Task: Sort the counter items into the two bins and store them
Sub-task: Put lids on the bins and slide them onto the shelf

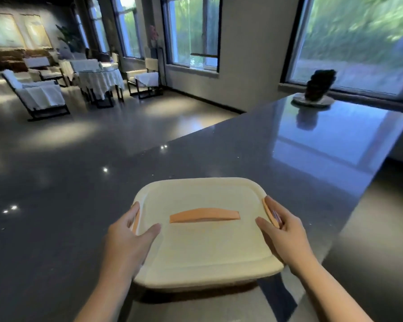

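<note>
Only the cream lid (203, 231) of the bin (196, 285) is seen clearly; its body is almost wholly hidden beneath, and its contents cannot be told. It is set on the dark counter (242, 154) near the front edge. The left hand (128, 235) is laid on the lid's left side, thumb on top, fingers over the orange side clip. The right hand (282, 226) is held likewise at the right clip (269, 211). A dark object (320, 86) far back is blurred.
</note>
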`<state>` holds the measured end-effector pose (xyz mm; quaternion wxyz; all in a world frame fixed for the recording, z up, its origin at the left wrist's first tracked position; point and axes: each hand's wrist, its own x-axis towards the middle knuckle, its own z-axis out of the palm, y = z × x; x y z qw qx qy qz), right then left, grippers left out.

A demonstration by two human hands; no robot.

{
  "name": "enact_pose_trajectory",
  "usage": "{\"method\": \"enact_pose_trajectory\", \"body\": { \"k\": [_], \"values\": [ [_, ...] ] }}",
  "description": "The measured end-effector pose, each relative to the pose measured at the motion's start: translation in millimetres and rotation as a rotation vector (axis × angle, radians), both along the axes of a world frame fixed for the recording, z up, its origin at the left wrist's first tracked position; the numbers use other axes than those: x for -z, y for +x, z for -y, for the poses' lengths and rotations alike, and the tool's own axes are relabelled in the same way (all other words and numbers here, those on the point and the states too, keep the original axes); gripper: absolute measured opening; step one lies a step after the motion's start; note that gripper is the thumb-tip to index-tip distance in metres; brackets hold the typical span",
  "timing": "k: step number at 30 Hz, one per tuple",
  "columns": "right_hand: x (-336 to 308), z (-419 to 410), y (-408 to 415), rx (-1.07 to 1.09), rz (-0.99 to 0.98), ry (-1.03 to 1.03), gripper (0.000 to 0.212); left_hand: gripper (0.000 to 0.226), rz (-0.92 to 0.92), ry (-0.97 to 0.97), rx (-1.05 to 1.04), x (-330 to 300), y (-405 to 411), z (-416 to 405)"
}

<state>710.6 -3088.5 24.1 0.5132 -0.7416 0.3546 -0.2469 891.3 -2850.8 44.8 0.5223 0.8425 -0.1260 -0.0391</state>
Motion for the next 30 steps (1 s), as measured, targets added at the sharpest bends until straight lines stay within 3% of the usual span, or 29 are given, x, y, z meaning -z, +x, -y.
{"method": "enact_pose_trajectory", "body": {
  "k": [8, 17, 24, 30],
  "values": [
    [-8.0, 21.4, -187.7, 0.556, 0.007, -0.081, 0.062, 0.073, 0.015, -0.006, 0.543, -17.3, -95.8, 138.2],
    [-8.4, -13.7, -440.8, 1.14, -0.005, -0.13, 0.062, 0.077, 0.014, 0.027, 1.101, -11.6, -324.4, 268.1],
    [25.5, -71.6, -593.4, 1.545, 0.023, -0.083, 0.06, 0.081, 0.003, 0.113, 1.457, 9.2, -515.0, 317.2],
    [52.6, -132.4, -665.0, 1.867, 0.05, -0.041, 0.059, 0.08, 0.054, 0.161, 1.773, 26.9, -639.2, 330.6]
  ]
}}
